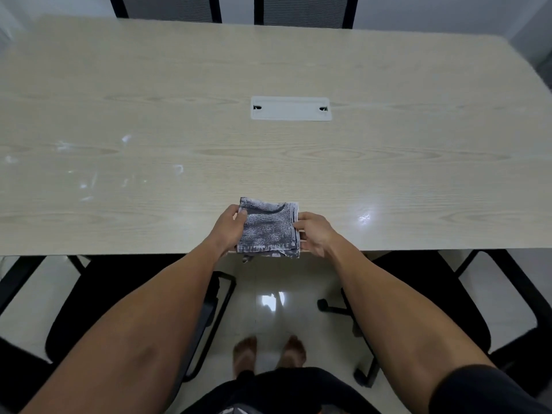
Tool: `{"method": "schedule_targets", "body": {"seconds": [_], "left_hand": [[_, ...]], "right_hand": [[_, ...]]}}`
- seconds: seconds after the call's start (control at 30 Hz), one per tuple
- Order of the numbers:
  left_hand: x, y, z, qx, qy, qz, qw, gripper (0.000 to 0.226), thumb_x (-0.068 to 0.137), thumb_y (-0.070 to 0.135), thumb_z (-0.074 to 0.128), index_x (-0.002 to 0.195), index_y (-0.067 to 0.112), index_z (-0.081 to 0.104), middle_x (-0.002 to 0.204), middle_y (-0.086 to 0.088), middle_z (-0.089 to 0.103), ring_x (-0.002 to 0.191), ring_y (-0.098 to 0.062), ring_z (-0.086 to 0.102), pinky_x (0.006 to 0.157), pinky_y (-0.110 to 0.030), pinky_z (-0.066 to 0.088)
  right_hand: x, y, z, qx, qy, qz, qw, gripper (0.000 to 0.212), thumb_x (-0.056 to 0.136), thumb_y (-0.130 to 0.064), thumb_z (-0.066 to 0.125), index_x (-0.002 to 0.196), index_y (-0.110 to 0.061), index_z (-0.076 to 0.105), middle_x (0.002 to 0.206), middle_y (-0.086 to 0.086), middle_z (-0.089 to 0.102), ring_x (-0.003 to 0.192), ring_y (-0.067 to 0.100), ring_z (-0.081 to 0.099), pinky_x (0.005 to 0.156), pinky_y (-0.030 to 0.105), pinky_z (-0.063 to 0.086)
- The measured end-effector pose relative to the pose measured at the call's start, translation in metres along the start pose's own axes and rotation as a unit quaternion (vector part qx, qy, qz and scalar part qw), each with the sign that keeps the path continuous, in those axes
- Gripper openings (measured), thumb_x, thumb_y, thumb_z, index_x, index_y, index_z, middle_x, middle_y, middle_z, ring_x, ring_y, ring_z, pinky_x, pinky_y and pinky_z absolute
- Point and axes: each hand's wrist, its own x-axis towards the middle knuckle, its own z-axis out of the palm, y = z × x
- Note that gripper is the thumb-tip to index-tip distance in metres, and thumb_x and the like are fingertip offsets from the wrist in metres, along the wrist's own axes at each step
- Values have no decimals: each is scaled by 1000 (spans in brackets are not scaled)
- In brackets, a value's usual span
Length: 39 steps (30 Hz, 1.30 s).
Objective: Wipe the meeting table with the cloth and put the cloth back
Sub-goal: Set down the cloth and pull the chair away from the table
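A folded grey cloth (pixel 268 228), dusted white, lies at the near edge of the pale wooden meeting table (pixel 268 70), with a corner hanging over the edge. My left hand (pixel 230 228) grips its left side, thumb on top. On the cloth's right side, my right hand (pixel 313 233) pinches the edge. White powdery smears (pixel 89 171) mark the table's left part.
A white cable hatch (pixel 290 108) sits in the table's middle. Black office chairs stand at the near left (pixel 98 294), the near right (pixel 433 297), and behind the far edge (pixel 301 8). Glossy tiled floor (pixel 268 303) lies below, with my bare feet on it.
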Motion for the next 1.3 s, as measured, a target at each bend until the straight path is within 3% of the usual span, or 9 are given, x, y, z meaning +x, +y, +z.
{"method": "schedule_targets", "body": {"seconds": [0.13,0.2,0.33,0.47,0.63,0.7,0.8,1.03,1.3], "left_hand": [[16,-6,1,23,21,-29,999,44,114,31,37,151,9,42,97,-8,61,70,-13,51,61,-28,39],[17,-8,1,44,43,-49,997,43,113,34,40,148,11,46,115,-14,66,75,-15,55,65,-28,41],[11,-6,-3,144,71,-61,985,43,109,34,46,145,12,52,134,-13,63,110,-30,64,91,-36,46],[14,11,8,155,36,14,987,22,105,26,48,108,13,66,97,-4,70,83,-23,70,86,-39,55],[-1,48,56,154,-39,92,983,23,100,23,49,102,9,66,87,-7,73,83,-32,71,75,-40,57],[-12,60,80,154,-72,116,979,24,98,28,51,103,12,67,88,-9,74,84,-34,72,76,-38,57],[-32,76,120,170,-111,147,968,28,98,33,53,113,16,70,104,-8,76,100,-32,70,92,-39,55],[-108,103,227,219,-204,241,923,26,102,29,56,117,13,71,116,-9,72,109,-29,65,93,-35,50],[-223,98,325,268,-253,293,882,22,101,33,57,114,20,69,102,1,70,92,-19,64,80,-30,46]], "right_hand": [[20,9,10,-45,52,-26,997,24,101,6,54,111,-8,71,102,24,76,81,30,69,76,45,61],[27,12,12,-70,81,-37,994,32,99,6,56,126,-6,69,111,20,75,90,28,69,83,42,61],[21,12,8,-95,139,-60,984,31,97,7,54,123,-3,68,110,15,70,80,23,65,60,29,51],[-4,14,-1,-61,170,-75,981,24,99,5,52,114,-4,68,93,11,69,74,18,67,62,30,52],[-44,46,-39,-10,246,-93,965,23,101,0,52,116,-7,68,94,10,72,80,19,70,68,28,57],[-65,64,-60,11,277,-90,957,21,103,-3,52,114,-10,68,97,11,73,83,19,71,71,29,57],[-102,90,-95,66,331,-88,937,21,105,-8,50,101,-17,68,95,9,72,78,15,68,64,27,54],[-213,166,-182,113,445,-80,884,23,106,-12,48,98,-21,69,93,6,72,76,15,67,65,31,54],[-332,250,-267,103,537,-89,833,23,105,-10,48,107,-17,70,102,10,75,77,15,68,67,28,52]]}}
